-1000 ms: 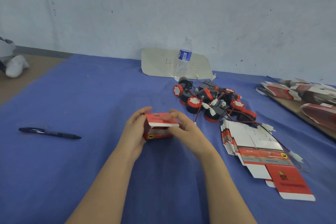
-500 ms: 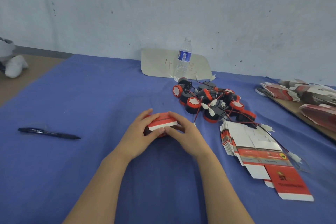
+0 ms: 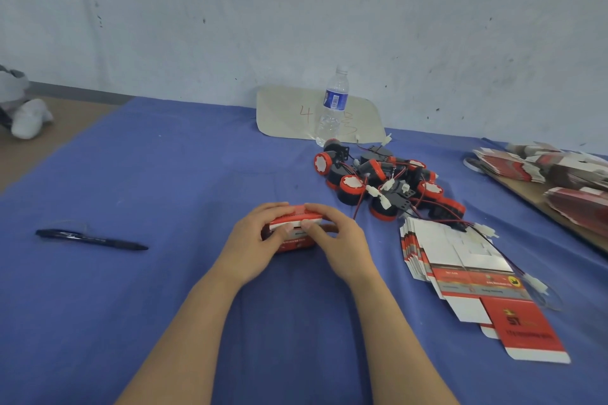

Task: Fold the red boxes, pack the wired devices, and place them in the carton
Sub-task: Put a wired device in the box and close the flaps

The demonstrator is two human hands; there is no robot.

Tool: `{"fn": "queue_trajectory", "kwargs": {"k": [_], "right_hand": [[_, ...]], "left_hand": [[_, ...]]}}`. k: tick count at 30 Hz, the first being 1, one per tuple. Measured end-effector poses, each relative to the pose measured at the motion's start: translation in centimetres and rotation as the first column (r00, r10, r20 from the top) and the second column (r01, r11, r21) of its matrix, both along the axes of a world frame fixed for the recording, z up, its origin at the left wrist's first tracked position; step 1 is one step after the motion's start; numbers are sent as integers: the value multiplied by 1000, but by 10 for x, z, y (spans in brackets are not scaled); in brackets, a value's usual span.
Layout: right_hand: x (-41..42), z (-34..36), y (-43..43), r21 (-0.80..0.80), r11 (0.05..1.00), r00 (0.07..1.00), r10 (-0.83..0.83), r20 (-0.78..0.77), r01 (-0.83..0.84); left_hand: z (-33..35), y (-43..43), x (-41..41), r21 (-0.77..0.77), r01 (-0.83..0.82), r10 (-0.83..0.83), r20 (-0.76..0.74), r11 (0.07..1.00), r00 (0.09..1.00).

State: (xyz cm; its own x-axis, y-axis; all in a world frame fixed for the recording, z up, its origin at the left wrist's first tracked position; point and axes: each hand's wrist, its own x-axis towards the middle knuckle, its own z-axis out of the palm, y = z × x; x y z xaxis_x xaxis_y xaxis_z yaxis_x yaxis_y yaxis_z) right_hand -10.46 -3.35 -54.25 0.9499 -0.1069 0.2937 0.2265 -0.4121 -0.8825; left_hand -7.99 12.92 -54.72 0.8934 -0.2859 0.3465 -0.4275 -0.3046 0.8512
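- Nearest us, our left hand (image 3: 260,240) and right hand (image 3: 335,237) both gripped the red box (image 3: 297,244), one at each end. Our fingers curled over its top and our thumbs pressed on the white-edged flap at its near face.
- The box sat on the blue cloth (image 3: 164,174) directly between the hands, its long axis running left to right, so neither hand was nearer. We judged that tucking the flap shut was the step in hand. We could not tell whether a device was inside.
- The stack of flat box blanks (image 3: 460,260) lay near on the right-hand side.
- Beyond and rightward lay the pile of wired devices (image 3: 381,184), also nearer our right hand.
- Farthest, a water bottle (image 3: 334,108) stood by the wall; we saw no carton.
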Motion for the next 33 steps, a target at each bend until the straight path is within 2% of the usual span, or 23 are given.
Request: {"fn": "queue_trajectory", "kwargs": {"k": [5, 9, 14, 18, 22, 24, 27, 33], "right_hand": [[1, 0, -1, 3, 1000, 999, 25, -26, -25], [-2, 4, -1, 119, 989, 992, 98, -83, -87], [-1, 7, 3, 167, 985, 991, 57, -117, -37], [-1, 8, 6, 179, 984, 991, 40, -127, -17], [3, 6, 15, 260, 961, 991, -65, -121, 95], [3, 3, 20, 314, 940, 987, -98, -130, 135], [4, 1, 22, 382, 908, 973, -101, -207, 175], [4, 1, 28, 290, 941, 965, -105, -240, 174]], "left_hand": [[-1, -5, -1, -18, 5, -6, -68, 1000, 998], [-1, -11, -2, 1, -52, 51, -133, 999, 990], [3, -12, -6, 57, -107, 118, -237, 993, 964], [15, -16, -11, -60, -91, 63, -363, 994, 930], [4, -18, -8, 54, -119, 128, -227, 991, 965], [1, -20, -6, 81, -138, 154, -241, 987, 958], [4, -27, -8, 13, -199, 194, -279, 980, 940], [6, -36, -9, -88, -307, 250, -392, 948, 885]]}}
